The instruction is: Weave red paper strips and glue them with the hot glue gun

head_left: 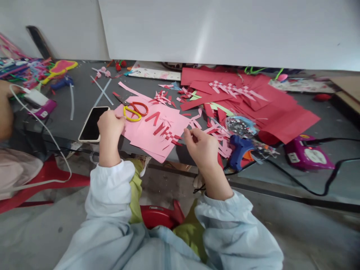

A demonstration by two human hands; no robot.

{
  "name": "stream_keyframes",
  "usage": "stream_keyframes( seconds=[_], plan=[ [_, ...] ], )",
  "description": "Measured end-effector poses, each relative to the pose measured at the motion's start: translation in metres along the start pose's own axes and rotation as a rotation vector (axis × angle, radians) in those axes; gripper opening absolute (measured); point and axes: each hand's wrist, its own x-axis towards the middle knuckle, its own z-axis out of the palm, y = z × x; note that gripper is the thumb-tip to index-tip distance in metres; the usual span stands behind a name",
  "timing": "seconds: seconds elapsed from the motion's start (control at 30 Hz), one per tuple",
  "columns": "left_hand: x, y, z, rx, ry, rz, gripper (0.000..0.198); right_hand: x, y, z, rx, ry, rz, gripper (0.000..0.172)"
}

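My left hand [110, 126] is closed, thumb and fingers together, above the right edge of a phone [94, 123] with a dark screen. Its fingertips are close to the yellow handle of a pair of scissors [135, 112]; whether they touch it I cannot tell. My right hand [201, 146] is pinched at the right of the pink paper sheets [152, 148]; anything between its fingertips is too small to name. Left of that hand, a woven red-and-pink paper piece [171, 137] lies on the sheets. Red paper strips [153, 118] are beside it.
Red paper sheets [284, 107] and pink scraps [222, 144] cover the right side. Nearby are a blue glue gun [239, 152] and a purple box [308, 153] with a black cable. At left are another glue gun [62, 81], a white cable [56, 144] and a person's arm [6, 108].
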Motion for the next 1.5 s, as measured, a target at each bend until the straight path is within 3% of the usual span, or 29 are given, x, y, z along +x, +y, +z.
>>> stream_keyframes(
  seconds=[0.13,0.23,0.4,0.63,0.8,1.07,1.17,1.27,1.37,1.5],
  plan=[
    [-0.031,0.019,-0.002,-0.059,-0.052,0.109,0.022,0.0,0.003,-0.004,-0.011,-0.037,0.012,0.037],
    [-0.046,0.04,0.006,-0.107,-0.023,0.308,0.021,0.0,0.005,-0.006,-0.075,-0.085,0.023,0.033],
    [-0.06,0.068,0.024,-0.03,-0.165,0.442,0.016,0.0,0.005,-0.007,-0.196,-0.194,0.035,0.021],
    [-0.068,0.083,0.044,0.083,-0.275,0.73,0.04,0.001,0.004,-0.015,-0.259,-0.289,0.002,0.021],
    [-0.068,0.088,0.052,0.226,-0.314,0.73,0.042,0.002,0.002,-0.025,-0.275,-0.317,0.007,0.022],
    [-0.065,0.092,0.054,0.284,-0.247,0.722,0.038,0.005,0.003,-0.034,-0.248,-0.329,0.054,0.021],
    [-0.066,0.097,0.052,0.268,-0.231,0.718,0.035,0.009,0.009,-0.041,-0.203,-0.264,0.071,0.021],
    [-0.067,0.103,0.049,0.207,-0.222,0.715,0.036,0.018,0.025,-0.056,-0.105,-0.087,0.091,0.018],
    [-0.068,0.107,0.048,0.188,-0.191,0.742,0.037,0.03,0.052,-0.077,-0.081,0.14,0.193,0.024],
    [-0.068,0.11,0.05,0.144,-0.176,0.78,0.039,0.042,0.093,-0.102,-0.185,0.316,0.183,0.032]
  ],
)
